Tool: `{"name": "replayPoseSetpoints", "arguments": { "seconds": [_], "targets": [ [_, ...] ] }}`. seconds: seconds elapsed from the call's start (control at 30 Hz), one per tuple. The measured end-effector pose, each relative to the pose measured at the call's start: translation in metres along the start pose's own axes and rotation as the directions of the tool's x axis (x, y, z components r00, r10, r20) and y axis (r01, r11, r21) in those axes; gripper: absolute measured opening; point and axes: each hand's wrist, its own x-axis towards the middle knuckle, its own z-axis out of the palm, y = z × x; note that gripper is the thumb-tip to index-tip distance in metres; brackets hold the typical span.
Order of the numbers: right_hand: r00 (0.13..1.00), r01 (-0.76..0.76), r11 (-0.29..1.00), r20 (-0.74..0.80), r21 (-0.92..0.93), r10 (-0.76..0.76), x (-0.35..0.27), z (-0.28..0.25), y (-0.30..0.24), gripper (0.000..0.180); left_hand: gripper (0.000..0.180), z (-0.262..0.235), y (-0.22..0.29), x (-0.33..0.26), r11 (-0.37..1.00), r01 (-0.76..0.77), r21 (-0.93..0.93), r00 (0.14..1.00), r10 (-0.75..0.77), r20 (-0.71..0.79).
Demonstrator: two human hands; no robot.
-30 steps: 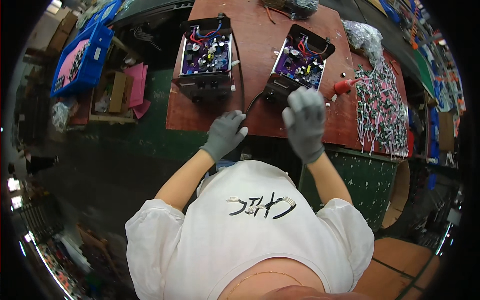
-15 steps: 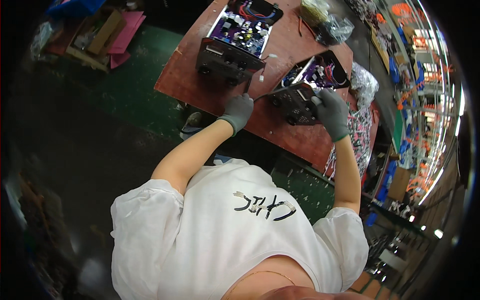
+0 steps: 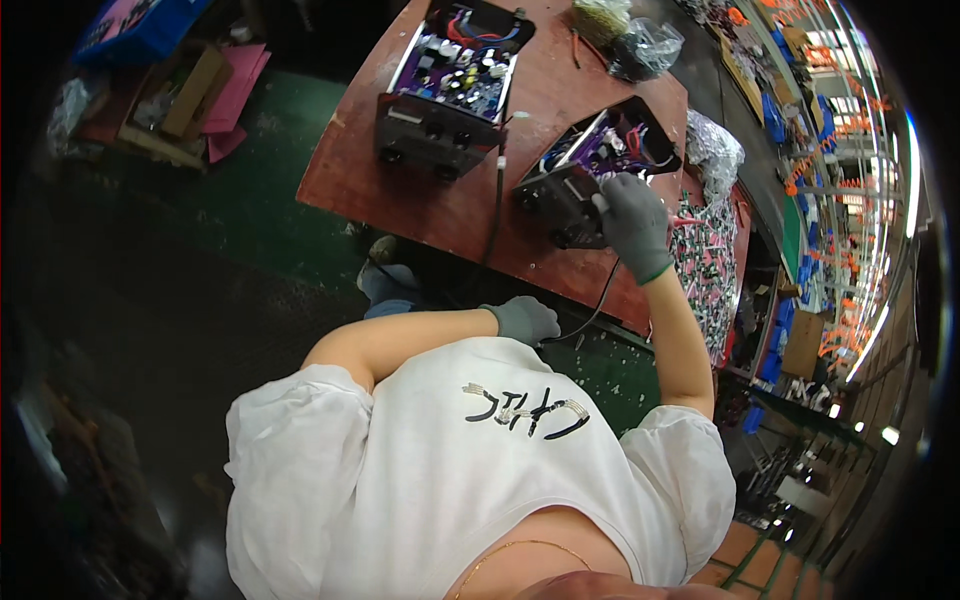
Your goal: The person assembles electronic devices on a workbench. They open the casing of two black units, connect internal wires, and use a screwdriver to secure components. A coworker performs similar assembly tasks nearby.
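On the red table, my right hand (image 3: 635,222), in a grey glove, is closed on the front panel edge of a tilted black electronic unit (image 3: 563,203). Its cover is off, and a purple circuit board with red and blue wires shows inside. My left hand (image 3: 527,320), gloved too, is closed near my waist, below the table edge. A thin black cable (image 3: 603,295) runs from it up to the right-hand unit; the fingertips are partly hidden. Farther left stands a second open black unit (image 3: 440,135), with another black cable (image 3: 494,218) hanging over the table's front edge.
The red table (image 3: 345,165) has clear plastic bags (image 3: 645,48) at its far side. At its right lies a heap of small wired parts (image 3: 707,265) beside crumpled plastic. A blue bin (image 3: 150,35) and cardboard box (image 3: 197,92) stand at far left. A person's shoe (image 3: 382,250) shows below the table.
My left hand has come down from the table edge toward my waist, drawing the black cable along. The right-hand unit has shifted and turned slightly, with my right hand still on it.
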Motion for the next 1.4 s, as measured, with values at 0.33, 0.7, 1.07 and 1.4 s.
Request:
{"name": "replayPoseSetpoints", "arguments": {
  "seconds": [0.33,0.7,1.07,1.4],
  "targets": [
    [0.996,0.091,0.996,-0.003,-0.008,-0.091,-0.043,-0.014,-0.006,0.008,0.039,-0.006,-0.035,-0.012,0.962,0.272,0.023,0.922,-0.254,-0.293],
    [0.839,-0.289,0.936,-0.418,0.198,0.348,-0.067,0.019,-0.037,0.020,0.041,-0.118,-0.030,-0.043,0.985,0.170,-0.035,0.596,-0.131,-0.792],
    [0.837,-0.266,0.917,-0.400,0.297,0.372,-0.035,-0.015,0.070,0.023,0.027,-0.138,-0.046,-0.044,0.972,-0.076,-0.224,0.746,-0.093,-0.659],
    [0.922,-0.226,0.785,0.387,0.577,-0.018,0.060,0.061,0.274,0.047,0.036,-0.128,-0.041,-0.016,0.955,0.014,-0.297,0.676,-0.228,-0.701]
  ]
}}
